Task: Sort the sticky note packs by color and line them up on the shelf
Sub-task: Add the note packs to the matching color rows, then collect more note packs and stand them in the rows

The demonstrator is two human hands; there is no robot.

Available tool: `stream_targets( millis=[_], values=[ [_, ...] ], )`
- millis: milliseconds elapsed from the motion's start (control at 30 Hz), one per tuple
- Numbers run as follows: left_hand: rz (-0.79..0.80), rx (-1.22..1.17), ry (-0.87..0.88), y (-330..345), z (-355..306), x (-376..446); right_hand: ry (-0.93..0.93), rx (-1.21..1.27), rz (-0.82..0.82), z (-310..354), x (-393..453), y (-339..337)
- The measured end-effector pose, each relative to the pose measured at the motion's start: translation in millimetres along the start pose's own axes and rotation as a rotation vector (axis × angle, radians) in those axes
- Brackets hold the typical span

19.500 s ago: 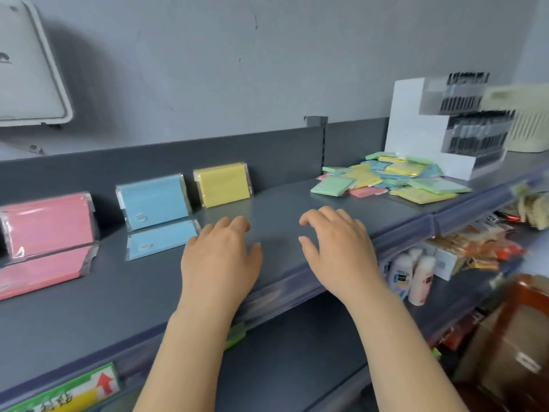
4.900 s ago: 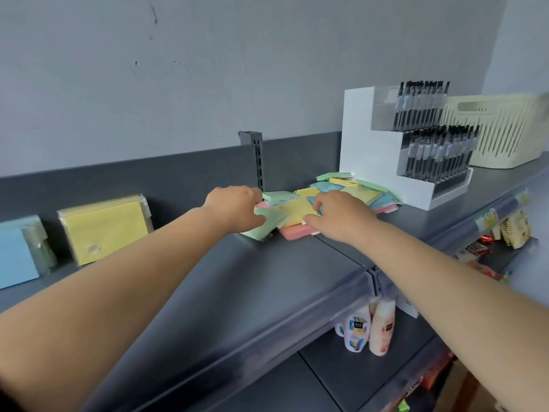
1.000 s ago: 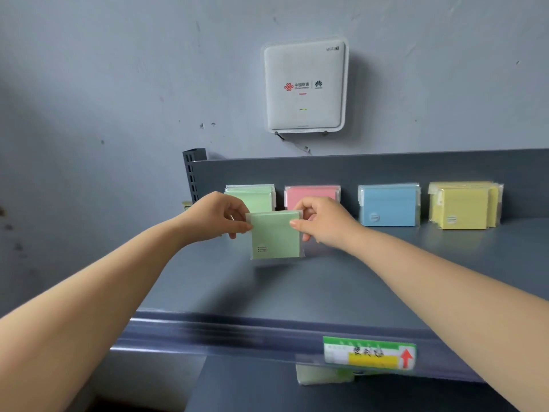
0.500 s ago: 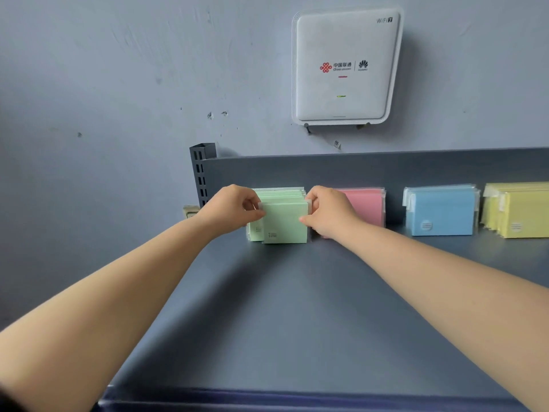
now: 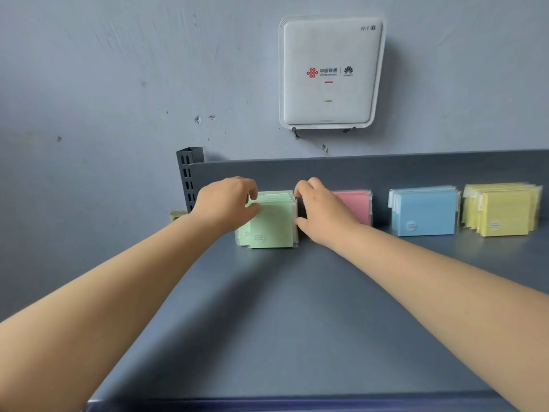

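Upright, the green packs [image 5: 271, 224] stand pinched between left hand [image 5: 225, 205] and right hand [image 5: 322, 215] fingers.

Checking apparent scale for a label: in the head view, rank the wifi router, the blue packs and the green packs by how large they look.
1. wifi router, clearly largest.
2. and 3. blue packs and green packs look alike; the hands cover part of the green, so I will not rank them.

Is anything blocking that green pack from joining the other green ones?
Nothing visible does. The front green pack already stands against the green stack, held at its sides by the left hand and right hand.
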State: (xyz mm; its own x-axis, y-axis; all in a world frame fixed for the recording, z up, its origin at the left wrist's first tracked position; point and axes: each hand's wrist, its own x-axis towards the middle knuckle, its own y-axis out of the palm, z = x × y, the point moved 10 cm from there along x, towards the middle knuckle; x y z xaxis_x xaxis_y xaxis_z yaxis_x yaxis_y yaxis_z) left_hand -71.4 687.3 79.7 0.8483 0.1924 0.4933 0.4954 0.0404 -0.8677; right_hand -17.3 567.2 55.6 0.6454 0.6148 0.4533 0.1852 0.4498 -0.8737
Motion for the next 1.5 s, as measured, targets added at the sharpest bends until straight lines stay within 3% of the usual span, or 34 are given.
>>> stream_targets(
  millis=[200,300,900,1233,1500],
  values=[
    [-0.046,0.281,0.261,-7,-94,-12,-0.079,-0.511,0.076,-23,-39,-38],
    [-0.026,0.339,0.323,-1,-146,-20,-0.033,-0.615,0.122,-56,-66,-55],
    [-0.027,0.085,0.572,27,-495,-69,0.239,-0.732,0.079,-279,-294,-207],
    [0.056,-0.044,0.713,46,-617,-70,0.392,-0.657,0.031,-370,-360,-254],
    [0.072,-0.088,0.784,71,-695,-24,0.533,-0.618,0.015,-465,-381,-275]
  ],
)
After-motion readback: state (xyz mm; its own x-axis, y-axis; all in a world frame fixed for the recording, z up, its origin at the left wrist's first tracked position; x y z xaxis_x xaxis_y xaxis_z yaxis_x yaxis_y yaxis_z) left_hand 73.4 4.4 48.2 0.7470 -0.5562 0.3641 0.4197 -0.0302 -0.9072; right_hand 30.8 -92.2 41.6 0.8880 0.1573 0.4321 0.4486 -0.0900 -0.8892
